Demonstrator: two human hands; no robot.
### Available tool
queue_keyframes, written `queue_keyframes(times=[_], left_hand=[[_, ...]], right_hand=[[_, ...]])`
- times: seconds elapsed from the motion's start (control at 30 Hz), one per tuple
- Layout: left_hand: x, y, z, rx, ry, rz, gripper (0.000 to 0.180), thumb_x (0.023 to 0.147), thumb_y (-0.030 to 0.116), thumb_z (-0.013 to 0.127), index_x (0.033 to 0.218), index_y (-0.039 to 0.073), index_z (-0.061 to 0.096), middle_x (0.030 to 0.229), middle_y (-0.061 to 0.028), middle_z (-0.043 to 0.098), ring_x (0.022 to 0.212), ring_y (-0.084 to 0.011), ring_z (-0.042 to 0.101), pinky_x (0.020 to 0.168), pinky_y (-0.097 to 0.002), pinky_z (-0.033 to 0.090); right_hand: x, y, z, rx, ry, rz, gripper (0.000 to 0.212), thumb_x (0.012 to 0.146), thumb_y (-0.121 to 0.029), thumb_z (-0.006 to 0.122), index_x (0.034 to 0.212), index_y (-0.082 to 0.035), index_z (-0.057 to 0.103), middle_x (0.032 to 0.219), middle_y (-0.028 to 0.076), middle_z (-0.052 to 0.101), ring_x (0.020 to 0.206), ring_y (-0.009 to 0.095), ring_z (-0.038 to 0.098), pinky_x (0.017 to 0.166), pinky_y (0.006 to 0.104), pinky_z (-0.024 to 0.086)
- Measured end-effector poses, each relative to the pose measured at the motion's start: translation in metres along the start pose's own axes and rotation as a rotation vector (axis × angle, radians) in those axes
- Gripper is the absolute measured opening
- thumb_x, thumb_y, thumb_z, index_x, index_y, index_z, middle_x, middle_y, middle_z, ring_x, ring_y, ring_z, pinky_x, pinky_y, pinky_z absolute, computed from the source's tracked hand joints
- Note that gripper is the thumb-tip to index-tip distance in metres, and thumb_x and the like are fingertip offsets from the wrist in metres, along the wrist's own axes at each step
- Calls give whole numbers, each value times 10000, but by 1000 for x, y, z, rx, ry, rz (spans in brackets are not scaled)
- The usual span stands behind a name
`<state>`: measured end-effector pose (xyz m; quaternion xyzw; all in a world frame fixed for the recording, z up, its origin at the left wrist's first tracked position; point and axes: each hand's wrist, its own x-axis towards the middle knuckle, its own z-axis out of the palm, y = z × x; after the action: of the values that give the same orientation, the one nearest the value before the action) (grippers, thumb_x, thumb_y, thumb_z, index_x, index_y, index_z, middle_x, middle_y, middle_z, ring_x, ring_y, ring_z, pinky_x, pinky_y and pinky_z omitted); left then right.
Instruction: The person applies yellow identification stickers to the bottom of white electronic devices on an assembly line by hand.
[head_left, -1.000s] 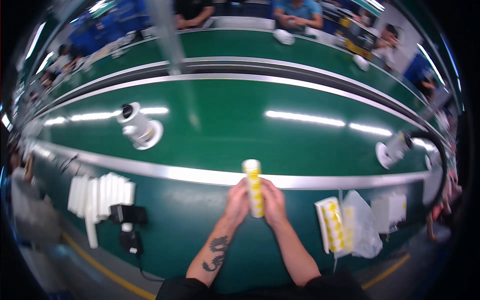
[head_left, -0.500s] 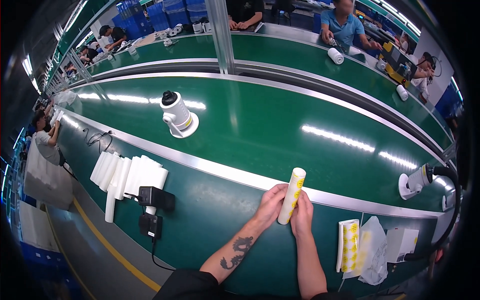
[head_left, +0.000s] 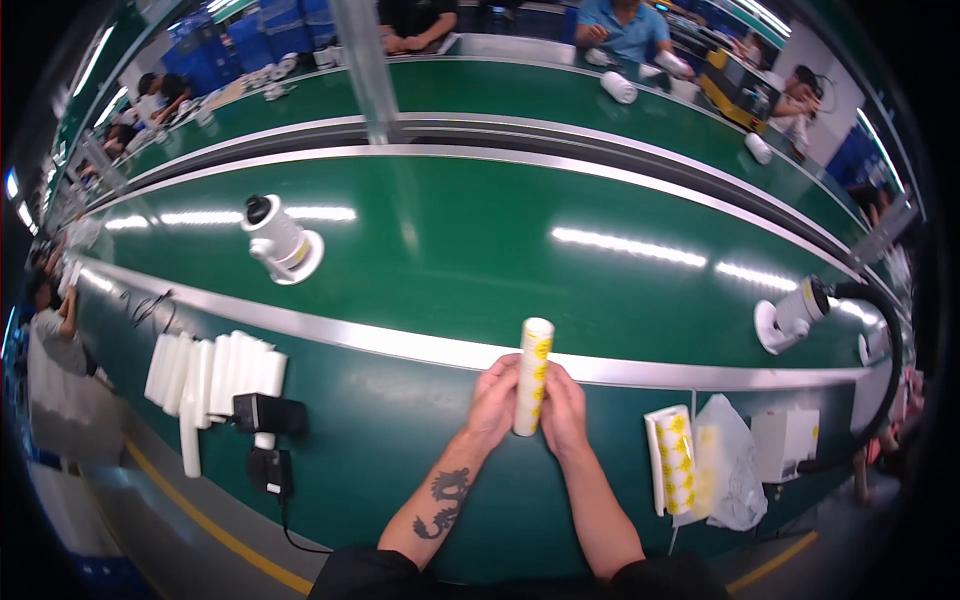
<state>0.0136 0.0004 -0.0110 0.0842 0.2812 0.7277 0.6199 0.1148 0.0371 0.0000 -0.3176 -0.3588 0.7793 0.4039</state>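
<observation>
White and yellow, a roll point(head_left: 533, 385) is gripped between the curled left fingers point(head_left: 503, 372) and right fingers point(head_left: 560, 386).

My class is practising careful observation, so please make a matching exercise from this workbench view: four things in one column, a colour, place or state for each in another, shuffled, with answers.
Column one
1. Roll
2. Tubes
3. Adapters
4. Bag

Column two
A. Black, with a cable running toward the lower edge
B. Crumpled, just left of the white box
C. Marked with yellow, held between the left hand and the right hand
D. White, lying in a bunch at the bench's left

Pairs
1-C, 2-D, 3-A, 4-B
</observation>
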Motion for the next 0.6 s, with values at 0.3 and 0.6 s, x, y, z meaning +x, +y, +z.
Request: queue_keyframes(times=[0.3,0.6], left_hand=[[3,2,-8,15,-5,67,184,887,88,496,1053,10,494,1000,-113,578,928,-179,570,832,-314,465],[1,2,6,93,4,82,212,883,117,503,1063,10,477,981,-94,559,916,-167,554,816,-307,459]], right_hand=[[1,2,0,10,-43,11,287,922,-162,453,1139,23,486,1011,80,571,898,130,552,792,260,451],[8,12,-12,-85,-58,-17,301,933,-173,432,1166,11,487,1058,83,561,964,130,542,829,254,443]])
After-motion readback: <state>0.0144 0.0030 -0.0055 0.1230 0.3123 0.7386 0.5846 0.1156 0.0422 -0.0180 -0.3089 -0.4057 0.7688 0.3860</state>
